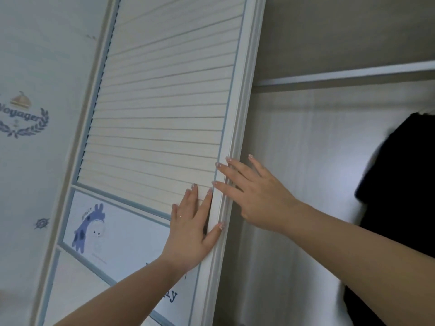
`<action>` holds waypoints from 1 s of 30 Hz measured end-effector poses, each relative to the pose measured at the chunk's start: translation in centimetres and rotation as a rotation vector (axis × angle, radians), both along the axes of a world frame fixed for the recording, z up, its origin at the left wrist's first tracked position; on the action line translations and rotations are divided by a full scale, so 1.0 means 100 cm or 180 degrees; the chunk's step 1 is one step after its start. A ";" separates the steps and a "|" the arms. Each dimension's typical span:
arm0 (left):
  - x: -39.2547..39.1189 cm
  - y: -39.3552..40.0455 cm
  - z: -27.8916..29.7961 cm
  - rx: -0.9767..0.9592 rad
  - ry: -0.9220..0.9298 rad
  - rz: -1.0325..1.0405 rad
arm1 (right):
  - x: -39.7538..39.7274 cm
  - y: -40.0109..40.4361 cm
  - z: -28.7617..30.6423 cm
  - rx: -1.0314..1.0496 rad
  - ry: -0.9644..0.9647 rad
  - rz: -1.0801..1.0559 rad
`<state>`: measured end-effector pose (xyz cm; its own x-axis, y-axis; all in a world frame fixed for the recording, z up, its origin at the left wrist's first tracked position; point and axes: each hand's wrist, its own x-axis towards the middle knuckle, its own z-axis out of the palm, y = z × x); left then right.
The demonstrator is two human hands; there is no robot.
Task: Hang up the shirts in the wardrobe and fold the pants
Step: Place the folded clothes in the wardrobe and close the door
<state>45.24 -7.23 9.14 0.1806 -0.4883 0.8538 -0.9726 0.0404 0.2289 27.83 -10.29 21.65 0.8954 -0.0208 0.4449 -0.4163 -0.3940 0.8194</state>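
Both hands are on the wardrobe door [162,109], a sliding panel of pale horizontal slats framed in white with thin blue lines. The left hand [191,229] lies flat on the lower right part of the door, fingers straight, its thumb along the door's right frame; its grip is open and holds nothing. The right hand [254,196] reaches to the same frame just above the left hand, its straight fingertips touching the edge of the door; that grip is open too and holds nothing. Below the slats, the door carries a panel with a purple cartoon giraffe [89,227]. To the right of the door the wardrobe stands open, a white shelf [341,75] crossing its upper part. A black shirt [400,184] hangs inside the wardrobe, well right of the door, blurred at its edge.
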 end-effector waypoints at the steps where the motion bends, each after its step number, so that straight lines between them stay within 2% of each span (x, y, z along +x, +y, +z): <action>1: -0.003 -0.001 -0.001 0.0019 -0.0022 0.0035 | -0.002 0.000 -0.001 -0.0007 0.0004 -0.0035; 7: -0.026 0.003 -0.001 0.0100 -0.0152 0.0061 | -0.024 0.001 -0.002 -0.0098 0.0000 -0.0206; 10: -0.040 0.008 -0.005 0.0201 -0.0514 0.0055 | -0.042 0.005 -0.004 -0.0205 -0.0060 -0.0221; 16: -0.071 0.015 -0.008 -0.0028 -0.1140 -0.0097 | -0.087 0.010 -0.005 -0.0433 -0.0143 -0.0296; 24: -0.133 0.005 -0.017 -0.0406 -0.1232 -0.0495 | -0.157 0.024 -0.009 -0.0510 -0.0066 -0.0939; 30: -0.186 0.003 -0.018 -0.0533 -0.1281 -0.0593 | -0.213 0.038 -0.008 -0.0431 -0.0050 -0.1056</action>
